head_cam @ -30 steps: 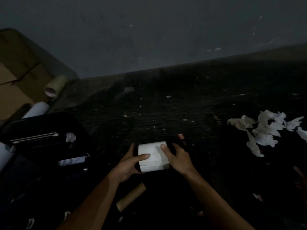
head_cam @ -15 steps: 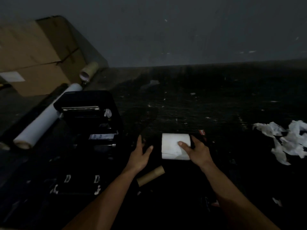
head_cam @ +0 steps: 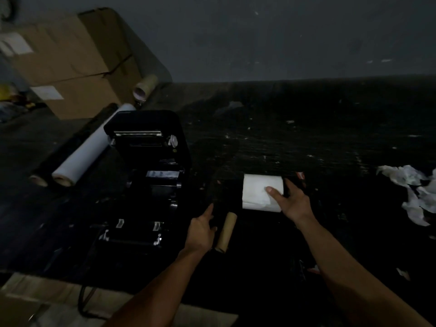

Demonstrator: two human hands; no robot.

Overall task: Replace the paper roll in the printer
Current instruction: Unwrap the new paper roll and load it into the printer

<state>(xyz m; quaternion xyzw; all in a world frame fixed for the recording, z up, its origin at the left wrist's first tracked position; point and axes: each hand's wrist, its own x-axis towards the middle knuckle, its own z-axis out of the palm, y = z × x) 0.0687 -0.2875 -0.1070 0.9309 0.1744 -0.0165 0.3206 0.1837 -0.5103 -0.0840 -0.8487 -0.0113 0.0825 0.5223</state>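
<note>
A white paper roll lies on the dark table. My right hand grips its right end, thumb on top. My left hand hovers with fingers apart and empty, between the black printer and a bare brown cardboard core lying on the table. The printer stands at the left with its lid raised, showing its rollers and empty paper bay. The scene is very dim.
Crumpled white paper scraps lie at the right edge. A long white film roll and a black roll lie left of the printer. Cardboard boxes and a tape roll stand at the back left. A cable hangs off the table's front edge.
My left hand let go of the white roll and moved down-left toward the printer. My view turned left, bringing the printer nearer the centre. The right hand keeps hold of the roll.
</note>
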